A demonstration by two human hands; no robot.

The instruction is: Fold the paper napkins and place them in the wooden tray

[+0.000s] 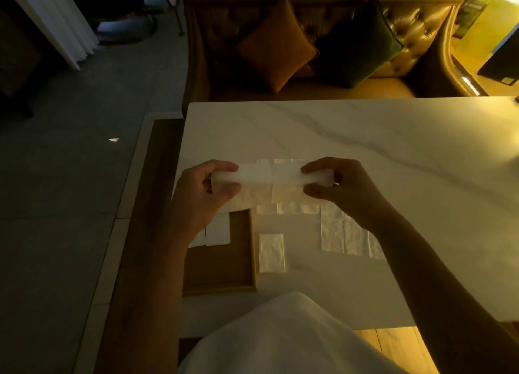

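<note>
From the head camera, the left hand (209,188) and right hand (337,189) hold one paper napkin (271,174) stretched between them above the surface (365,149). Each hand pinches an end between thumb and curled fingers. The napkin looks like a long strip with its lower half hanging loose, so I judge the fold is in progress.

Just under the hands lie more flat napkins (292,206), and another batch (344,233) sits beside the right wrist. The wooden tray (224,269) is nearer the person than the left hand, partly under that forearm, with folded napkins (219,233) at its far end. One folded napkin (271,253) lies between the forearms, just right of the tray.

The next move likely calls for bringing the two ends together, pressing the crease, then carrying the piece back toward the tray.
</note>
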